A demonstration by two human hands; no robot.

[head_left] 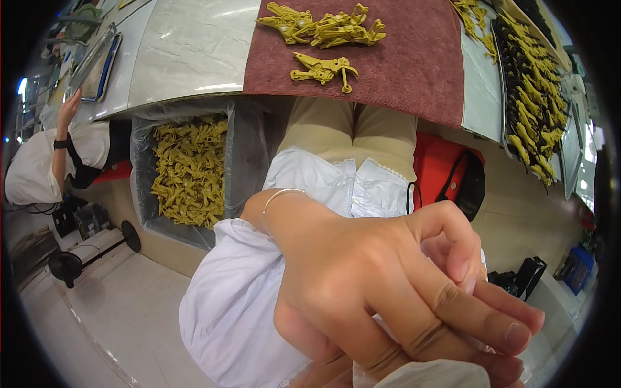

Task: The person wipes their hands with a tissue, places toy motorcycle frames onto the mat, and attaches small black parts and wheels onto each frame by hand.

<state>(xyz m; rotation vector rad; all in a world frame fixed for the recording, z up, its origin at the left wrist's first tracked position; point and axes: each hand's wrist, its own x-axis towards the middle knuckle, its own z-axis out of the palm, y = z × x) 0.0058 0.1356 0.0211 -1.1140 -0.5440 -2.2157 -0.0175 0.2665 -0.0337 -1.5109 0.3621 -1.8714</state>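
Observation:
My left hand (362, 278) is raised close to the camera, its back showing and a thin bangle (279, 196) round the wrist. One digit is curled in, its tip close to another fingertip, while other fingers reach toward the lower right. Whatever lies between the fingertips is too hidden to name. Beneath it are more skin and a white cuff (424, 376); these may be my right arm, but its fingers cannot be made out. Ahead, on a dark red cloth (414, 77), lie a single mustard-yellow hook-ended piece (323, 68) and a small pile of similar yellow pieces (320, 26).
A plastic-lined grey bin (242, 161) full of yellow pieces stands left of my legs. At the right, a rack (569, 123) bears rows of yellow and black pieces. A person's hand (70, 107) touches a tray (107, 71) at far left. A red seat (443, 161) shows beside me.

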